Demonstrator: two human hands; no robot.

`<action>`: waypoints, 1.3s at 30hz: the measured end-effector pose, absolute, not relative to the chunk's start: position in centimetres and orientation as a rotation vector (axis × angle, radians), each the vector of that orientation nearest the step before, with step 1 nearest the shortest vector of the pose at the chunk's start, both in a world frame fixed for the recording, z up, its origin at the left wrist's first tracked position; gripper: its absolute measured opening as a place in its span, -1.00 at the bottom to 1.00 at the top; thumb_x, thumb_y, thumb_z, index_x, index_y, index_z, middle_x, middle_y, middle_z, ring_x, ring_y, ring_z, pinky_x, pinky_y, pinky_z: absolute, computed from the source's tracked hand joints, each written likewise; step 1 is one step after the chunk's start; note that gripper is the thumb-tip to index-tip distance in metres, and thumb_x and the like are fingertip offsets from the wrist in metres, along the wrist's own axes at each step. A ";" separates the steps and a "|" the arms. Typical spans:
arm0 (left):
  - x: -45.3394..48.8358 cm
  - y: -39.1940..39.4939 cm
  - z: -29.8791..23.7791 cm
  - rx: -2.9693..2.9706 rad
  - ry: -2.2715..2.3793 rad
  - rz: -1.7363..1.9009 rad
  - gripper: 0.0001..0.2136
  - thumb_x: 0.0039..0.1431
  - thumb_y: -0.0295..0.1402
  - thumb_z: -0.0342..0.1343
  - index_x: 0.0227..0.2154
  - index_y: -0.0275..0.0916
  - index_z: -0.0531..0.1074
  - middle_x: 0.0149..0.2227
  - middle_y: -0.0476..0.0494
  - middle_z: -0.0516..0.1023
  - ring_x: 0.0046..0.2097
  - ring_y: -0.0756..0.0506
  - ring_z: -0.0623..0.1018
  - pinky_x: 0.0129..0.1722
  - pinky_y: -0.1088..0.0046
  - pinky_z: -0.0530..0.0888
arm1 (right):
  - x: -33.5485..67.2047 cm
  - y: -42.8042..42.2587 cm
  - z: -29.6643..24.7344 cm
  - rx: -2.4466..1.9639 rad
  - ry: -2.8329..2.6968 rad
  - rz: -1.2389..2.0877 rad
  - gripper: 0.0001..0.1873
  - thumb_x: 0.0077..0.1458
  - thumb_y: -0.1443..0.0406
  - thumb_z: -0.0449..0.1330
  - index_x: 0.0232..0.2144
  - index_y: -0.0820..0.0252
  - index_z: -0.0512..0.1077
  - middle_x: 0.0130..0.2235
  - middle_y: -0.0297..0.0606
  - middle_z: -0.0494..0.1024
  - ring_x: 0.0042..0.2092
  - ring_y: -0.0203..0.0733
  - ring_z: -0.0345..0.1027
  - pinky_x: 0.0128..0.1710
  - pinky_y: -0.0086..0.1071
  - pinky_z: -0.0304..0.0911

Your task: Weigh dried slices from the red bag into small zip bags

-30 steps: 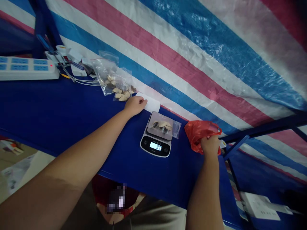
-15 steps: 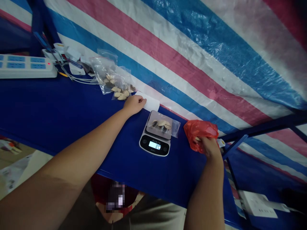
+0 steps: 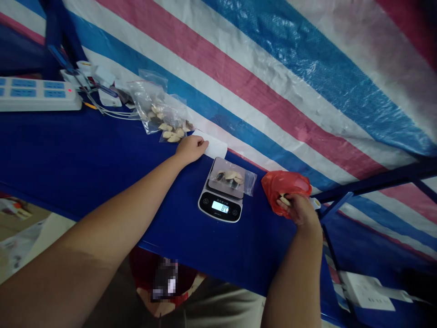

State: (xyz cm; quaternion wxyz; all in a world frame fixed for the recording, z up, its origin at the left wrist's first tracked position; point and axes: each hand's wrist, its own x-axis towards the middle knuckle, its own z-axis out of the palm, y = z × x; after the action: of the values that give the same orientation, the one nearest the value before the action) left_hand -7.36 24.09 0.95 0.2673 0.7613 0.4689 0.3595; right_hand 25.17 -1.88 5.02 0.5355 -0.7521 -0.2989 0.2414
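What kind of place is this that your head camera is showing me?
Probably a makeshift weighing bench rather than a proper kitchen or lab: a striped woven tarpaulin hangs behind a blue tabletop, which holds a digital kitchen scale and a white power strip.

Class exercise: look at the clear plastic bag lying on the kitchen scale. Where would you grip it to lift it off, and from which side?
Pinch the loose corner of the clear plastic bag from the right. That corner sticks out past the platform of the kitchen scale, away from the pale pieces inside, so fingers can likely close on it without pressing them.
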 end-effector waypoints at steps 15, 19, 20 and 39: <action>-7.3 24.1 0.8 2.052 1.255 0.971 -0.62 0.23 -0.13 0.04 -0.65 -0.17 0.26 -0.57 -0.08 0.35 -0.47 -0.09 0.32 -0.41 0.30 0.13 | 23.8 -5.2 8.2 -1.871 -1.024 0.981 -0.58 -0.18 0.10 0.56 -0.32 0.24 0.61 -0.35 -0.23 0.63 -0.35 -0.27 0.47 -0.33 -0.46 0.38; -7.3 24.1 0.9 2.049 1.263 0.968 -0.62 0.23 -0.13 0.02 -0.65 -0.17 0.23 -0.59 -0.08 0.33 -0.48 -0.08 0.30 -0.43 0.31 0.10 | 22.0 -4.0 8.6 -1.794 -1.079 0.969 -0.56 -0.18 0.09 0.57 -0.32 0.19 0.57 -0.34 -0.27 0.64 -0.33 -0.27 0.50 -0.30 -0.44 0.41; -7.3 24.1 1.0 2.049 1.267 0.965 -0.63 0.23 -0.13 0.03 -0.65 -0.17 0.23 -0.59 -0.08 0.32 -0.48 -0.08 0.29 -0.43 0.32 0.09 | 21.7 -3.7 8.5 -1.765 -1.069 0.945 -0.55 -0.21 0.09 0.58 -0.29 0.16 0.58 -0.31 -0.27 0.65 -0.29 -0.24 0.53 -0.26 -0.43 0.44; -7.2 24.2 1.0 2.008 1.209 1.038 -0.65 0.22 -0.21 0.09 -0.66 -0.19 0.30 -0.62 -0.03 0.33 -0.50 -0.05 0.30 -0.43 0.34 0.12 | 19.5 0.7 6.4 -1.751 -1.024 0.431 -0.46 -0.24 -0.08 0.52 -0.58 0.14 0.35 -0.55 -0.39 0.43 -0.52 -0.32 0.28 -0.51 -0.41 0.20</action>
State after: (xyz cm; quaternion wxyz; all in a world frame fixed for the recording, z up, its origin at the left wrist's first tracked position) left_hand -7.21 24.22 0.98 0.2851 0.7508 0.4520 0.3883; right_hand 19.50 0.68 6.38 0.5089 -0.7268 -0.4252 0.1790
